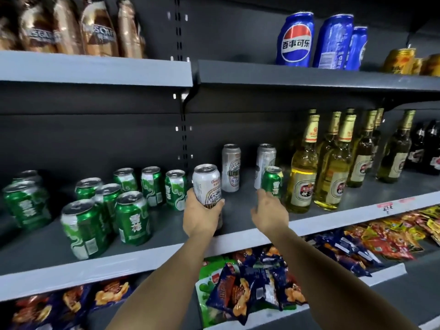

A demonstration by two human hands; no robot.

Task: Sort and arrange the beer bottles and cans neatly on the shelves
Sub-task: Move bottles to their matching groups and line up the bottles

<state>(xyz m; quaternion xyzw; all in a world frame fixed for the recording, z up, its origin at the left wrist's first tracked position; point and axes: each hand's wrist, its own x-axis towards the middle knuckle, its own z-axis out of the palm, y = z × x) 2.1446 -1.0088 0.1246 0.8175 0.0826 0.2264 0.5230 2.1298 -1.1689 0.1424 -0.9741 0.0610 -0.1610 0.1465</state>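
- left hand (202, 211) wraps a white can (206, 184) from below, fingers curled round its lower half, can lifted just off the middle shelf (250, 231), slightly tilted.
- right hand (269, 210) reaches at a lone green can (272, 181); fingers touch or nearly touch its base. Can't tell if it has a grip yet; the fingers look loosely spread and I see nothing clearly held.
- that green can stands just in front of a tall silver can (265, 160), beside the yellow bottles (302, 167). A second tall silver can (231, 167) stands just behind the white one.
- the main group of green cans (128, 198) is on the left half of the same shelf, loosely clustered, not in rows.
- my read: the step is pulling the stray green can out of the silver/bottle zone and grouping the white can with the silver ones.
- to do it well: grip the green can mid-body, lift straight up before moving left, since the bottle is close enough to knock. Set the white can down upright, label forward, in line with the tall silver cans.
- above: blue cola cans (296, 39); below: snack bags (250, 289).
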